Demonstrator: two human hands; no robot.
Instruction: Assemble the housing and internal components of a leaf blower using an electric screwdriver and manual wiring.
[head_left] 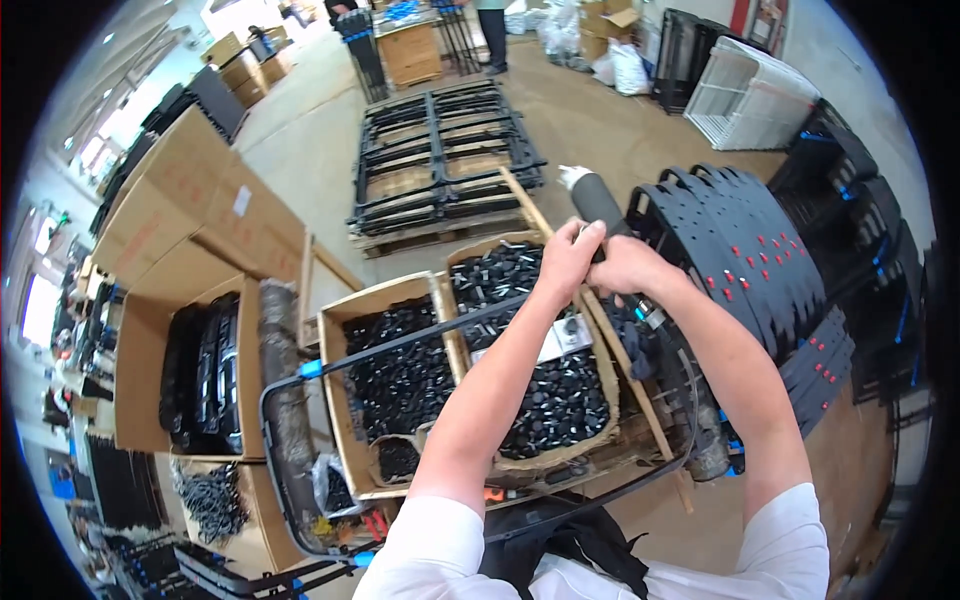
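Observation:
My left hand (570,262) and my right hand (630,266) are close together in front of me, both with fingers closed. They are beside a dark padded cylinder (597,200) with a pale end. What the fingers hold is hidden. Below the right hand a metal fitting (650,317) shows. A black tubular frame (400,338) with blue clips lies across the boxes, passing behind my left forearm. Under it are an open carton (332,400) of small black parts and a second carton (610,385) of black parts with pale shanks. A wooden strip (635,375) runs down past my right hand.
Stacked black frames (435,160) lie on a pallet ahead. Perforated black panels (740,230) with red plugs stand at right. A tall cardboard box (140,370) with black parts is at left, beside a wrapped post (280,330). Farther off, a person (492,35) stands by a wooden box.

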